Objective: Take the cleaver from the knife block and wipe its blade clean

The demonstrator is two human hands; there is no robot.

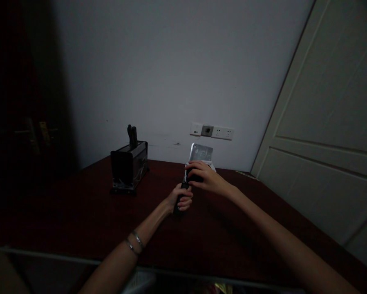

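Note:
My left hand [182, 198] is wrapped round the black handle of a cleaver [201, 152], whose wide shiny blade points up and away from me, toward the wall. Over the lower part of the blade lies my right hand [210, 179], its fingers curled round a dark piece I cannot make out. Something white and crumpled, like cloth or paper [213, 167], shows just behind those fingers. To the left, a dark knife block [129, 167] stands on the brown table [183, 241] with black handles sticking out of its top.
Sockets and a switch [212, 131] run along the grey wall [171, 69] behind the table. A pale panelled door [327, 134] rises on the right. At far left, a dark door with a metal handle [44, 132] is dim. The table's front edge [63, 257] lies below my arms.

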